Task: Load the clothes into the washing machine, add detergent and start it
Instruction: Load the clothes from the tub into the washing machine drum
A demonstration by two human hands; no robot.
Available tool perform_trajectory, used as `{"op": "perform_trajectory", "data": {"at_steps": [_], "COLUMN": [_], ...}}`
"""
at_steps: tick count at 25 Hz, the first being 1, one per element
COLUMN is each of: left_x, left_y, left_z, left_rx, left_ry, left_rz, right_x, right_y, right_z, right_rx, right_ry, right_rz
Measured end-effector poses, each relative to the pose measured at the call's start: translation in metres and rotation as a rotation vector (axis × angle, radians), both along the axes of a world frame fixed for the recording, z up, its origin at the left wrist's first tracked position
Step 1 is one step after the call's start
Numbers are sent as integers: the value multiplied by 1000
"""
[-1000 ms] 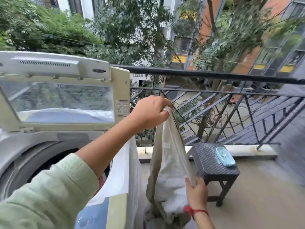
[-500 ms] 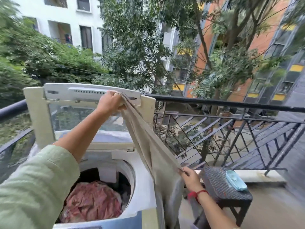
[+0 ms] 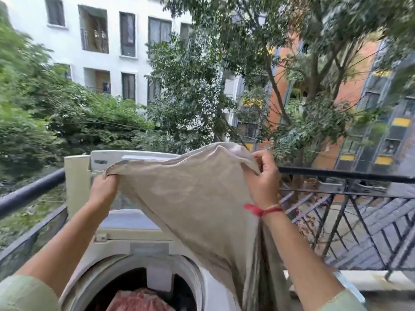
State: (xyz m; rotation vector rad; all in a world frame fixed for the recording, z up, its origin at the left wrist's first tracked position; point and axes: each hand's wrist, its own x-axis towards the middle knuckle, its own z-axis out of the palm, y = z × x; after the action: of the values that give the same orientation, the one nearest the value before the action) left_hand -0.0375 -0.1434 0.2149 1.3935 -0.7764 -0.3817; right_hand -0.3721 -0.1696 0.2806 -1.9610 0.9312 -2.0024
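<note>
A beige cloth [image 3: 193, 198] is stretched out in the air above the top-loading washing machine [image 3: 139, 250]. My left hand [image 3: 104, 189] grips its left edge in front of the raised lid [image 3: 76, 176]. My right hand [image 3: 263, 176] pinches the cloth's upper right corner, and the rest of the cloth hangs down past my right forearm. The round drum opening [image 3: 143, 286] is open below, with a pink-red garment [image 3: 139, 299] lying inside.
A black metal railing [image 3: 336, 176] runs along the balcony edge behind and to the right of the machine, and another rail [image 3: 29, 194] on the left. Trees and buildings stand beyond. The balcony floor [image 3: 381, 297] lies at the lower right.
My right hand rose from the cloth's lower part to its upper corner, spreading the cloth wide over the machine. The view tilted upward, so the stool dropped out of sight.
</note>
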Motion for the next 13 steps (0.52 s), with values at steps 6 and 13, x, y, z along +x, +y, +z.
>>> {"op": "perform_trajectory", "data": {"at_steps": [6,13], "left_x": [-8,31], "left_y": [17,26], "left_z": [-48,-88], "left_rx": [165,854], "left_ry": [60,-714], "left_rz": [-152,-427], "right_x": [67,101], "right_y": [-15,-9], "right_z": [-47,-111], "right_rx": [463,599], "right_ry": [855,604], "right_rz": [139,443]}}
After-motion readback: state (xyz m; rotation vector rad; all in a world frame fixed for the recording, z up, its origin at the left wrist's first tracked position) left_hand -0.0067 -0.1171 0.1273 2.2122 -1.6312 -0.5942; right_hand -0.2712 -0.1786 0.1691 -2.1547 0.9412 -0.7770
